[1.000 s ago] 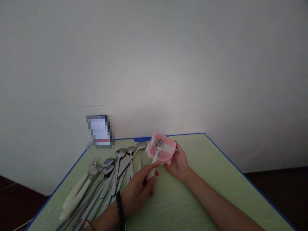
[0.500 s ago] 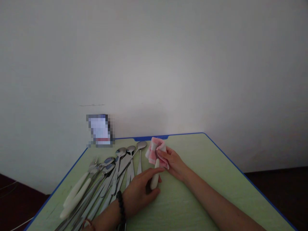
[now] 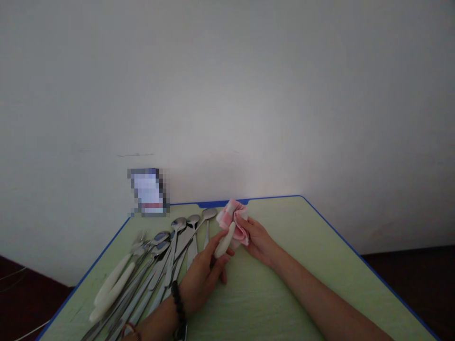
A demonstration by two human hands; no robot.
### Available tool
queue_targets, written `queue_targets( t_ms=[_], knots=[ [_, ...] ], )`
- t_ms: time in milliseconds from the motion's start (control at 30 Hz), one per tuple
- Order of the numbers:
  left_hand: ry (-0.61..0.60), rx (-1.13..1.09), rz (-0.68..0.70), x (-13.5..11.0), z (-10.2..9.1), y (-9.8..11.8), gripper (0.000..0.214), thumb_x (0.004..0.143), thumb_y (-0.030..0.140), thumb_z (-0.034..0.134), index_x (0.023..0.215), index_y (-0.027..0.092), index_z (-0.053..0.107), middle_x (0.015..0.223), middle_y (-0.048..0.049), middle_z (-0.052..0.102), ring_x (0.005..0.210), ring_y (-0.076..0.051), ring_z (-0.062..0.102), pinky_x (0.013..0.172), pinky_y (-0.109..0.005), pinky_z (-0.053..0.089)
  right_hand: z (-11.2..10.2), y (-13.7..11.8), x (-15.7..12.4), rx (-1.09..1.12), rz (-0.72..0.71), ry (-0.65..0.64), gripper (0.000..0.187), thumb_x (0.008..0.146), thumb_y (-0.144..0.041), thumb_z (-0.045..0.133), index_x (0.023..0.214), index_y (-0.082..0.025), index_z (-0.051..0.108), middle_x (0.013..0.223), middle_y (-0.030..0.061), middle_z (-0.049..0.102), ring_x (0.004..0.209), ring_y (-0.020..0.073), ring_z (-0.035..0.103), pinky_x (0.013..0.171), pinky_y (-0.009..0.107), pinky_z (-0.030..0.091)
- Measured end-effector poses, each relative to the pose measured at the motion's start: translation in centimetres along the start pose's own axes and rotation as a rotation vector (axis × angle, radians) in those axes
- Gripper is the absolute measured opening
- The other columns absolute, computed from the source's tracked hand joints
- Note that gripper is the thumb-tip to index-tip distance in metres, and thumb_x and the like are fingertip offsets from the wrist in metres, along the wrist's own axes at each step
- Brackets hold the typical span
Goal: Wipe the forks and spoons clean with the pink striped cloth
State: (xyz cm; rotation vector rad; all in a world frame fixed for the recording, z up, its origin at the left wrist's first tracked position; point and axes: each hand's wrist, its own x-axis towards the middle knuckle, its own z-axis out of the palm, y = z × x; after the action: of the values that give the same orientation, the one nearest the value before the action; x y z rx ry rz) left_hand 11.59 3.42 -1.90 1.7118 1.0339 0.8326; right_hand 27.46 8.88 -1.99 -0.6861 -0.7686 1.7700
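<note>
My left hand [image 3: 204,272] grips the white handle of a fork [image 3: 225,240] over the green table [image 3: 313,265]. The fork's head is buried in a pink-and-white cloth [image 3: 233,220]. That cloth is bunched around the fork by my right hand [image 3: 259,239], whose fingers are closed on it. A dark bead bracelet sits on my left wrist. Both hands meet near the table's far middle.
Several spoons, forks and knives [image 3: 159,265] lie fanned out on the table's left half, some with white handles [image 3: 111,290]. A blurred-out small object [image 3: 147,192] stands at the far left corner against the white wall. Blue edging runs round the table.
The cloth was spread open under the fork's head; my right hand has closed it around the head. My left hand has pushed the handle up and away, deeper into the cloth.
</note>
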Motion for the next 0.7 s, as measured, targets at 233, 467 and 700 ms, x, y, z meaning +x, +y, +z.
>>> queue_targets(
  t_ms=[233, 467, 700],
  knots=[
    [-0.01, -0.011, 0.04, -0.27, -0.34, 0.45, 0.044, 0.09, 0.031, 0.037, 0.133, 0.021, 0.033, 0.088, -0.0035, 0.057, 0.058, -0.01, 0.051, 0.054, -0.021, 0.044, -0.09, 0.24, 0.25, 0.031, -0.016, 0.039, 0.025, 0.071, -0.036, 0.067, 0.08, -0.013, 0.062, 0.068, 0.001, 0.065, 0.059, 0.0103, 0.056, 0.057, 0.021, 0.042],
    [-0.103, 0.002, 0.058, -0.21, -0.33, 0.13, 0.05, 0.09, 0.028, 0.038, 0.138, 0.023, 0.026, 0.103, -0.0078, 0.06, 0.063, -0.01, 0.053, 0.063, -0.024, 0.046, 0.22, 0.09, 0.31, 0.034, -0.015, 0.087, 0.026, 0.07, -0.038, 0.067, 0.074, -0.013, 0.061, 0.063, -0.0009, 0.063, 0.053, 0.0084, 0.053, 0.053, 0.02, 0.04],
    [-0.023, 0.028, 0.031, 0.08, -0.24, 0.17, 0.047, 0.089, 0.029, 0.04, 0.134, 0.02, 0.032, 0.099, -0.0073, 0.062, 0.06, -0.011, 0.056, 0.062, -0.025, 0.047, 0.13, 0.43, 0.12, 0.013, 0.057, -0.026, 0.029, 0.075, -0.043, 0.058, 0.07, -0.014, 0.058, 0.055, -0.0016, 0.058, 0.047, 0.01, 0.051, 0.045, 0.022, 0.038]
  ],
)
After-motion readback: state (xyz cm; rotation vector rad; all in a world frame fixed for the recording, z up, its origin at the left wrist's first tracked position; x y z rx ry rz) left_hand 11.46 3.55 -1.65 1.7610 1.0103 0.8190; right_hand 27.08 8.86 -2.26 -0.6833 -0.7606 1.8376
